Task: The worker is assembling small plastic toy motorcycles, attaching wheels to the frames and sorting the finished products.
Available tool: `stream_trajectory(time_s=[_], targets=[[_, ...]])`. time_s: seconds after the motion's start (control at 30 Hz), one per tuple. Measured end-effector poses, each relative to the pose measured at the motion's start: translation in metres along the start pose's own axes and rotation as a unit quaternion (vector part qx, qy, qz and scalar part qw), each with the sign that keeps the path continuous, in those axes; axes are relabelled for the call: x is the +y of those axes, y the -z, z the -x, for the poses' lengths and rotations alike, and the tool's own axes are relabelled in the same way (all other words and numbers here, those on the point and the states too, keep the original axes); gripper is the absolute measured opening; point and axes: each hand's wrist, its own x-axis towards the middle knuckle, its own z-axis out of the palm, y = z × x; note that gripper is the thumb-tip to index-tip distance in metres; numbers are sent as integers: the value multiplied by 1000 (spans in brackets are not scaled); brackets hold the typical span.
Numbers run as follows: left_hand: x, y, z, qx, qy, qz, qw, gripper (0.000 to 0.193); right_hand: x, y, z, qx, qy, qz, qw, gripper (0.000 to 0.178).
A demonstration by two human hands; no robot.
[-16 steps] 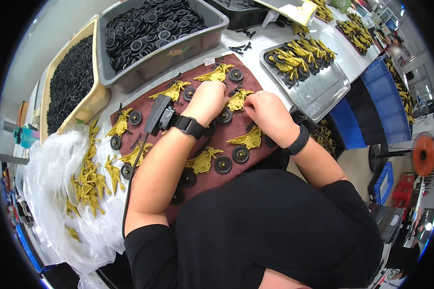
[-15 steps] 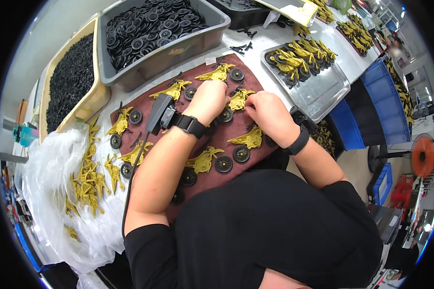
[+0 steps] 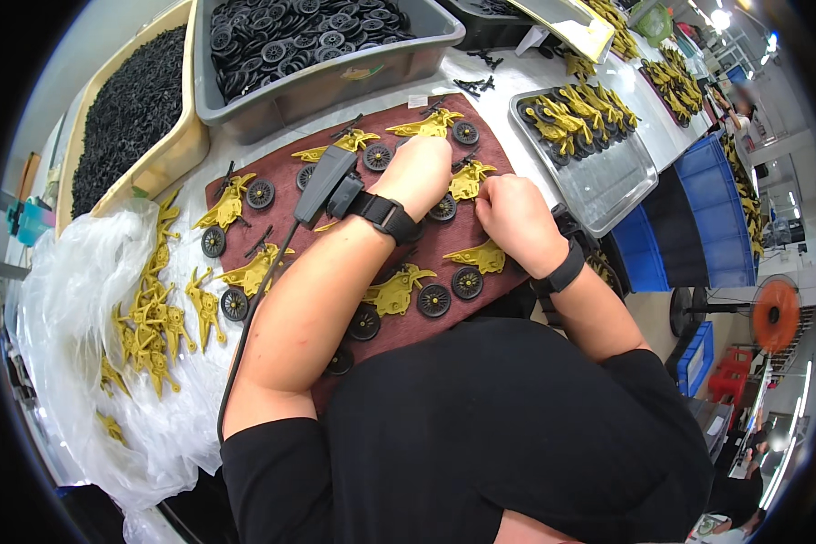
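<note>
Between my two hands lies a yellow toy motorcycle body point(image 3: 469, 181) with a black wheel point(image 3: 442, 208) beside it on the maroon mat point(image 3: 326, 204). My left hand point(image 3: 424, 174) is closed just left of that body, its fingertips hidden beneath the knuckles. On the other side, my right hand point(image 3: 514, 218) has its fingers curled together near the body's right end; whatever they pinch is too small or hidden. Around them on the mat sit more yellow bodies paired with black wheels, such as a body point(image 3: 399, 290) below my left wrist and a wheel point(image 3: 433, 300) next to it.
A grey bin point(image 3: 335, 82) of black wheels and a cream bin point(image 3: 127, 198) of small black parts stand behind the mat. At the right, a clear tray point(image 3: 607, 195) holds assembled toys. Plastic film point(image 3: 82, 299) with loose yellow bodies point(image 3: 150, 331) covers the left side.
The whole view has shifted slightly. My left hand has come a little to the right along the mat, and both hands stay closed by the same yellow body.
</note>
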Motion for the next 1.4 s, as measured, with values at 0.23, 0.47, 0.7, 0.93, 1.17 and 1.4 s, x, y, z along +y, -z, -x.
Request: stream_trajectory(time_s=[0.23, 0.47, 0.7, 0.93, 1.17, 1.4], targets=[[6, 1, 2, 13, -4, -10, 1000, 14, -2, -3, -14, -9, -34, 12, 999, 11], [10, 31, 7, -8, 17, 98, 995, 27, -3, 12, -6, -26, -33, -36, 998, 15], [29, 86, 56, -86, 198, 594, 775, 60, -43, 35, -6, 150, 43, -262, 952, 20], [31, 96, 85, -78, 203, 611, 761, 62, -69, 19, -10, 129, 126, -336, 925, 28], [22, 97, 102, -41, 232, 640, 731, 59, -80, 13, -15, -20, 25, -515, 857, 13], [5, 104, 111, -28, 238, 641, 729, 41, -79, 13, -23, -56, -20, -671, 739, 19]])
